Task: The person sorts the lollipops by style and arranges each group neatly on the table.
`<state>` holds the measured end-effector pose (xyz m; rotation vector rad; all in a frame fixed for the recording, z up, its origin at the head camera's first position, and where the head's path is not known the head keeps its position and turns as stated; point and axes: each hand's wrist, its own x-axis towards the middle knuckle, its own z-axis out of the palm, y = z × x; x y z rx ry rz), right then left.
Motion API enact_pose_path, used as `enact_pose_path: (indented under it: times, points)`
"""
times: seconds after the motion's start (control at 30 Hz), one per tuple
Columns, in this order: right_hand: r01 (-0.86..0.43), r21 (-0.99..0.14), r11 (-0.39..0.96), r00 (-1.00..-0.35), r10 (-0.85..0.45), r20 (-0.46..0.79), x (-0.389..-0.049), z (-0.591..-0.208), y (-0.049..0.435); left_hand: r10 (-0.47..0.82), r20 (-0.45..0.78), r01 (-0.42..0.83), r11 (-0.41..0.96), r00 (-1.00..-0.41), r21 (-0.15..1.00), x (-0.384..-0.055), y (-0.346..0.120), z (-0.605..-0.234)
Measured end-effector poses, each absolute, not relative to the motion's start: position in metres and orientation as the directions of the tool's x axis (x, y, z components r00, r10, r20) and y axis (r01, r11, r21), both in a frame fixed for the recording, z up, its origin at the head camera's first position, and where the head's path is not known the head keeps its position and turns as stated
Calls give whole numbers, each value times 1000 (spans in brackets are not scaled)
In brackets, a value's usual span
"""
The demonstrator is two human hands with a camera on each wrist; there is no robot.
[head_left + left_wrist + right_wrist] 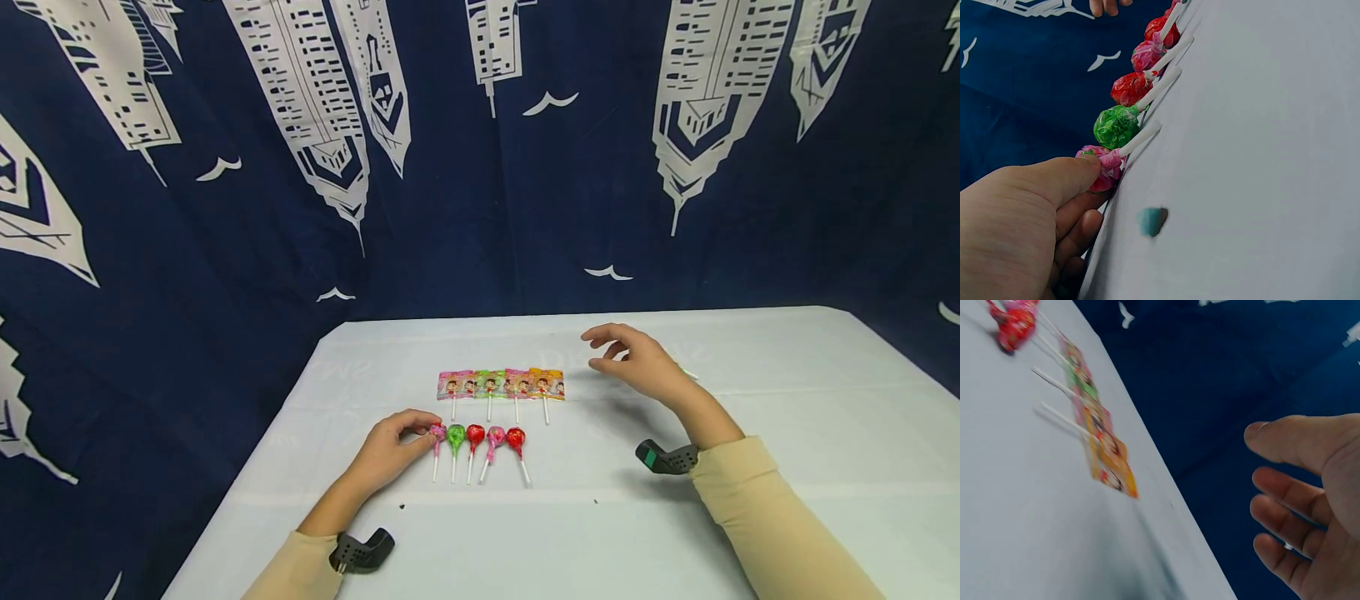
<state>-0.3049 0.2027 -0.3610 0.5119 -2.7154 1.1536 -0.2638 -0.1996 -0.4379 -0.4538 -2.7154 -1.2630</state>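
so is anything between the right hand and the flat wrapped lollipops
Nothing visible. The right hand hovers open above the white table, just right of the row of flat wrapped lollipops, with only bare tabletop between them. The left hand touches the pink round lollipop.

A dark navy cloth backdrop (480, 208) fills the whole rear of the scene and hangs down past the counter on the left. It is printed with white skyscrapers (720, 92) drawn upside down, their spires pointing downward, and with small white bird shapes (551, 102) scattered between them. The cloth shows soft folds and sags a little. In front of it stands a counter (787, 517) covered by a pale grey-white sheet, creased in straight fold lines; its far corners are rounded. The light is even and diffuse, falling from above, with only faint soft shadows on the sheet. No wall, floor or window shows beyond the cloth.
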Motion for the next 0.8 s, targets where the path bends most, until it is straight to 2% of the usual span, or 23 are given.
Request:
enact_pose_path:
  times: [0.43,0.8]
  points:
    - [-203,-639,742,-979,-159,126,-310,-365,267,217,213,302,609,-953,733,-264,-199,-437]
    - [-88,-623,777,-994,-109,5,-309,-374,294,222,218,310,612,-950,728,-263,-199,-437]
